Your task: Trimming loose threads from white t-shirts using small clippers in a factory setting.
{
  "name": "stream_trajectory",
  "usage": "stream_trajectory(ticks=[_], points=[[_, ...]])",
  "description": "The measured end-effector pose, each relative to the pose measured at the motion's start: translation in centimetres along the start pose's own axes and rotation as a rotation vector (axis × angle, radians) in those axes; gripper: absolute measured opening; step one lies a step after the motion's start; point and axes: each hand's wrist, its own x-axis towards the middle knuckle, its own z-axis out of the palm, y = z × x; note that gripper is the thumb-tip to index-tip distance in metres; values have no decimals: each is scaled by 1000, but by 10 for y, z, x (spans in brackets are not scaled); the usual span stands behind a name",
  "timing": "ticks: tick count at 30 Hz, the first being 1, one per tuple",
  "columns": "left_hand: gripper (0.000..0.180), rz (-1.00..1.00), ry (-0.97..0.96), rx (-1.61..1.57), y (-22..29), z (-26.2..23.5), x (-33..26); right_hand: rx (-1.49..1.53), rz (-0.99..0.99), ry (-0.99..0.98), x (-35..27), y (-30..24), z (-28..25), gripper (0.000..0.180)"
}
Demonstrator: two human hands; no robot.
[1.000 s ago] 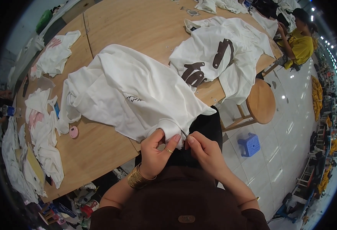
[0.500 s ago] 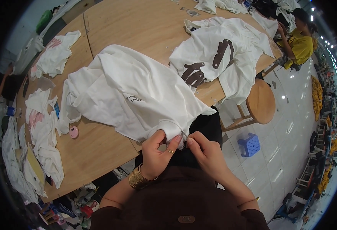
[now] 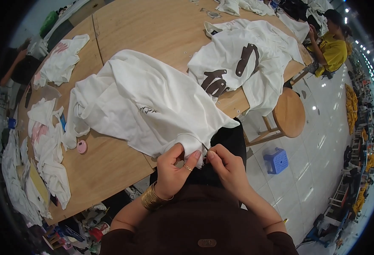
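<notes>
White cotton fabric fills the middle of the head view: a large white T-shirt with a small dark chest mark lies spread across the pale wooden tabletop, its hem hanging over the near edge. The left hand, wearing a ring and a wide gold bangle, is closed on that hem, thumb pressed against the cloth. The right hand sits just beside it, fingertips pinched together at the same bit of hem; whether it holds anything besides the cloth cannot be told. A second white T-shirt with brown lettering lies toward the right edge, partly draped over it. A small round pink object rests near the left end, beside crumpled white garments. Off the right edge stand a round wooden stool and a small blue plastic stool.
</notes>
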Motion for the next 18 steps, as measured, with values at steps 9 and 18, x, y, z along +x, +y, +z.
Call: stream_trajectory(ticks=[9,18], points=[[13,-86,-24,-124,2,-2,0,4,29,-77,-2,-6,-9,20],[17,131,-53,342,-1,-7,0,-95,-24,-63,0,-6,-8,20]])
